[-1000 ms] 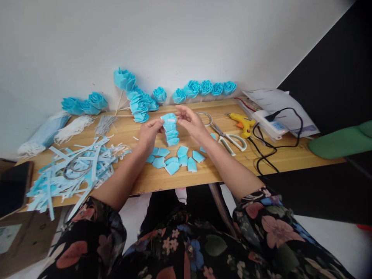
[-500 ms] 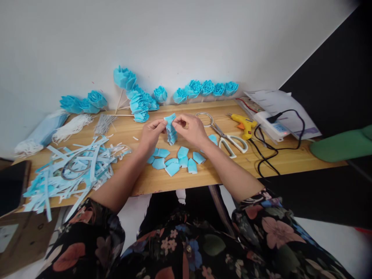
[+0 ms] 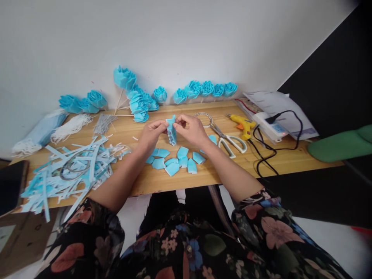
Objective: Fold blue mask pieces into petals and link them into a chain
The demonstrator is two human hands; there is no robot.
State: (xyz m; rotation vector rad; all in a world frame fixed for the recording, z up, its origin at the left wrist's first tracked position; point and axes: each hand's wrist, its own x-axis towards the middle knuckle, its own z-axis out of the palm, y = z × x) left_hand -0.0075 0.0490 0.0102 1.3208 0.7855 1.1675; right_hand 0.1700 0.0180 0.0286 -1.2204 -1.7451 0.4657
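A light blue, petal-shaped piece of fabric [image 3: 171, 124] is held between my hands above the table, with a stack of similar crinkled pieces hanging beneath it. My left hand [image 3: 154, 131] pinches its left edge between thumb and fingers. On the opposite edge, my right hand [image 3: 190, 128] has its thumb and fingertips closed on the same piece. Several loose blue petals [image 3: 172, 168] lie flat on the wood just below my hands. Another petal [image 3: 212, 138] is partly hidden by my right forearm.
Scissors [image 3: 229, 140], a tape roll [image 3: 204, 119] and a yellow glue gun [image 3: 243, 124] lie right, near a power strip [image 3: 270, 127] with black cords. Scrap strips [image 3: 72, 170] heap at left. Blue fabric flowers [image 3: 193, 89] line the wall. A phone [image 3: 13, 186] sits at the left edge.
The held petal piece has turned slightly, its upper edge narrower and the folds below showing differently. Both hands stay in nearly the same place; the view shifts a little.
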